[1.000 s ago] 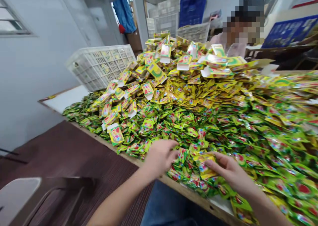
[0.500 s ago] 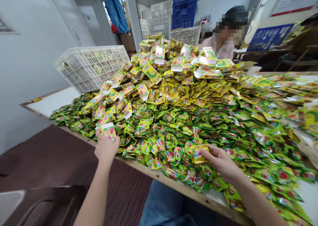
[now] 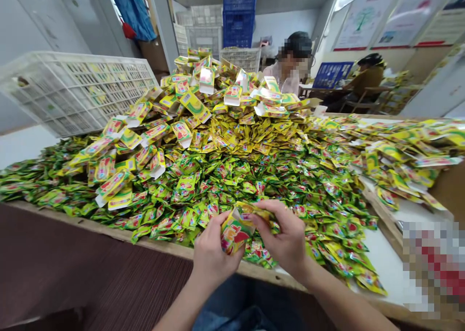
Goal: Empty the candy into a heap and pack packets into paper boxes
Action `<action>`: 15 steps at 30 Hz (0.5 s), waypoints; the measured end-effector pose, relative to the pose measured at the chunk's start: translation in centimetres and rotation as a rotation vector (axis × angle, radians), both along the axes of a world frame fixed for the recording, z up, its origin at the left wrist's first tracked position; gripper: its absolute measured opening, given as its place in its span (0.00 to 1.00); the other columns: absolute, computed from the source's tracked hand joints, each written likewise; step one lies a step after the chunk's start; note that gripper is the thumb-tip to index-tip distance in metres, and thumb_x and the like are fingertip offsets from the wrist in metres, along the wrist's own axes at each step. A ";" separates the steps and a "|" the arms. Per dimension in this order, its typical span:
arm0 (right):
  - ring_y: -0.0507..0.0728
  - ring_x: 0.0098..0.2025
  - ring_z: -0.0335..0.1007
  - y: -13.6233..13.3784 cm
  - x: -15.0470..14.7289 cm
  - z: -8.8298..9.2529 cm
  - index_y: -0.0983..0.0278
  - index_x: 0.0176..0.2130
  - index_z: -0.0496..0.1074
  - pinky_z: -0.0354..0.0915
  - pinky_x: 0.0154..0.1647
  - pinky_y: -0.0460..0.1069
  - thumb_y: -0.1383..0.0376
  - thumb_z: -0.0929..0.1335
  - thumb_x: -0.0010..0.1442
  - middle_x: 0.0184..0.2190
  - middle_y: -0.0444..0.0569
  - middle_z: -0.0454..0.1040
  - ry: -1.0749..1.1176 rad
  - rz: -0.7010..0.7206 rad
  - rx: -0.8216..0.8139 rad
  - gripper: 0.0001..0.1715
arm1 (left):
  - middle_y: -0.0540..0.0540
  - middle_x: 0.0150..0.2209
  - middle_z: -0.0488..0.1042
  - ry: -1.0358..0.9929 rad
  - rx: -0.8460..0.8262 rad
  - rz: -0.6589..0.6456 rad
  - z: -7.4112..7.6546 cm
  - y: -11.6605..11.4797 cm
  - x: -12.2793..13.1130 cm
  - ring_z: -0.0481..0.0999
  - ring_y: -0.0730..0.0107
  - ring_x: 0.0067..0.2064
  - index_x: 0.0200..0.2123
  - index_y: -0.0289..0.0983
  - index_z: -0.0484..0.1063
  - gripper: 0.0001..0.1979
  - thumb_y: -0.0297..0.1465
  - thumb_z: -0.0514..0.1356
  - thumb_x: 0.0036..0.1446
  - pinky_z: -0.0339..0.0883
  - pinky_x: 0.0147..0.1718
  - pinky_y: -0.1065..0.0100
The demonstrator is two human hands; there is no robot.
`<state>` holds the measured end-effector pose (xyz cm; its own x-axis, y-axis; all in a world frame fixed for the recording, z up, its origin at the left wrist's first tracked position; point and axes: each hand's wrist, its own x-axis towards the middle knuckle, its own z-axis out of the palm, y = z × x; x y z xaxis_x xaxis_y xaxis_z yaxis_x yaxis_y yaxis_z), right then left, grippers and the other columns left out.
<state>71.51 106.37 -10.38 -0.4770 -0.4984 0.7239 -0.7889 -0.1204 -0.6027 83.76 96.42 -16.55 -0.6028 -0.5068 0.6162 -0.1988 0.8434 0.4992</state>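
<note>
My left hand [image 3: 216, 251] grips a small carton [image 3: 234, 234] with green, yellow and red print, tilted above the table's front edge. Pinched in my right hand [image 3: 286, 234] is a yellow sachet [image 3: 259, 212], held at the upper end of the carton. How far the sachet sits inside the carton is hidden by my fingers. Beneath and beyond both hands spreads a heap of green sachets [image 3: 232, 176], with yellow sachets [image 3: 247, 132] piled behind them. Open cartons [image 3: 181, 132] lie on top of the heap at the back and left.
A white plastic crate [image 3: 94, 93] full of cartons leans at the back left. More flattened cartons [image 3: 392, 151] cover the right side, past a wooden strip [image 3: 385, 219]. One person [image 3: 290, 64] sits behind the heap, another [image 3: 370, 79] farther right. Blue crates [image 3: 239, 25] are stacked behind.
My left hand has brought a carton from the left edge of the heap to the middle. My right hand has carried the yellow sachet to it. The view has swung right.
</note>
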 end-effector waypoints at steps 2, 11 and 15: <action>0.54 0.32 0.75 0.3 -0.2 0.0 0.58 0.39 0.72 0.73 0.33 0.48 0.70 0.68 0.55 0.30 0.46 0.77 0.138 0.008 0.048 0.10 | 0.43 0.42 0.75 0.036 -0.019 0.016 0.3 -0.1 -0.3 0.78 0.63 0.41 0.50 0.38 0.60 0.23 0.36 0.59 0.51 0.73 0.38 0.68; 0.60 0.45 0.74 2.7 -0.9 -2.0 0.60 0.59 0.63 0.75 0.45 0.54 0.78 0.67 0.52 0.40 0.53 0.77 0.517 0.050 -0.089 0.37 | 0.43 0.39 0.76 0.102 -0.037 -0.013 0.8 1.0 -1.5 0.78 0.64 0.38 0.51 0.38 0.60 0.24 0.36 0.59 0.51 0.74 0.36 0.68; 0.55 0.33 0.76 1.9 -1.2 -0.1 0.52 0.50 0.68 0.76 0.31 0.48 0.75 0.67 0.55 0.33 0.45 0.76 0.188 0.083 0.146 0.27 | 0.42 0.39 0.76 0.121 -0.076 0.036 0.7 1.1 -1.6 0.78 0.63 0.38 0.50 0.40 0.60 0.24 0.34 0.61 0.50 0.74 0.35 0.67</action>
